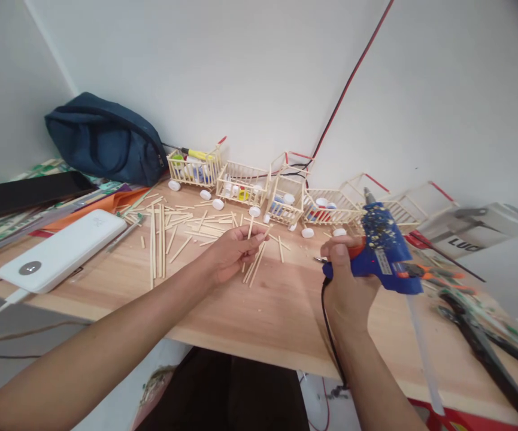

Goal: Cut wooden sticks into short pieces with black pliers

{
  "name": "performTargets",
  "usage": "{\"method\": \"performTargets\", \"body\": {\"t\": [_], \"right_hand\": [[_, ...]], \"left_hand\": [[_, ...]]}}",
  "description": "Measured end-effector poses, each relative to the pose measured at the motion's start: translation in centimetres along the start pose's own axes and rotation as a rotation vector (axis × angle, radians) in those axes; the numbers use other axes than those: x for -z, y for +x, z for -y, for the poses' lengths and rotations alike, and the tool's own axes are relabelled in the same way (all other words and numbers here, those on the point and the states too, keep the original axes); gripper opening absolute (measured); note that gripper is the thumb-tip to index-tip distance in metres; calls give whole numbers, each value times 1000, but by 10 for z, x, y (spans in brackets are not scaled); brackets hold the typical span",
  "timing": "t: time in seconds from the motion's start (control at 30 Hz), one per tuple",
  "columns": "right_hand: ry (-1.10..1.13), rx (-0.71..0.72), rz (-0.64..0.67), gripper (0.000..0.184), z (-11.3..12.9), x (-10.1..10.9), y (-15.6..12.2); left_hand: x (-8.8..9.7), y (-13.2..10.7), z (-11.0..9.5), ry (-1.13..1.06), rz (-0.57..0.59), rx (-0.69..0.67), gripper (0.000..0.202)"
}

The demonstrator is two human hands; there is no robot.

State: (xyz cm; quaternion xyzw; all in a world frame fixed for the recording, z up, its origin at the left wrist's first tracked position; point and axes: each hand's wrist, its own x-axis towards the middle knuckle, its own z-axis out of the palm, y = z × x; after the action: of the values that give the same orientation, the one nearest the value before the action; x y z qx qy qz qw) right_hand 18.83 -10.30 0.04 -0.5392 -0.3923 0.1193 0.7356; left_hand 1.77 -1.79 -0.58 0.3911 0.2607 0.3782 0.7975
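My right hand [346, 272] is wrapped round the handle of a blue hot glue gun [382, 251], nozzle pointing up and away, its black cord hanging off the table edge. My left hand [232, 248] hovers palm-up over a scatter of thin wooden sticks [169, 230] and pinches a short wooden stick [250, 228] between fingers and thumb. A few more sticks lie under its fingertips. Behind both hands stands a row of small stick-built carts [241, 182] with white cap wheels, some holding coloured caps.
A white power bank [61, 251] with a cable lies at the left on the wooden table [276, 311]. A dark blue bag [106, 140] rests against the wall. Pliers and cutters [465, 293] lie at the right. A red wire [353, 72] runs up the wall.
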Motion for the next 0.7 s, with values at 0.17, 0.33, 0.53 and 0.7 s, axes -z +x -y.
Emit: {"method": "performTargets", "body": {"t": [0.17, 0.33, 0.53, 0.7], "right_hand": [[64, -126, 48, 25, -7, -6, 2], [-10, -210, 251, 32, -15, -9, -2], [33, -256, 255, 33, -15, -8, -5], [90, -289, 222, 33, -17, -8, -3]], "left_hand": [[-12, 0, -2, -74, 19, 25, 38], [-40, -3, 5, -99, 75, -17, 38], [-67, -1, 18, -120, 29, -122, 33], [-80, -1, 25, -208, -6, -121, 35]]}}
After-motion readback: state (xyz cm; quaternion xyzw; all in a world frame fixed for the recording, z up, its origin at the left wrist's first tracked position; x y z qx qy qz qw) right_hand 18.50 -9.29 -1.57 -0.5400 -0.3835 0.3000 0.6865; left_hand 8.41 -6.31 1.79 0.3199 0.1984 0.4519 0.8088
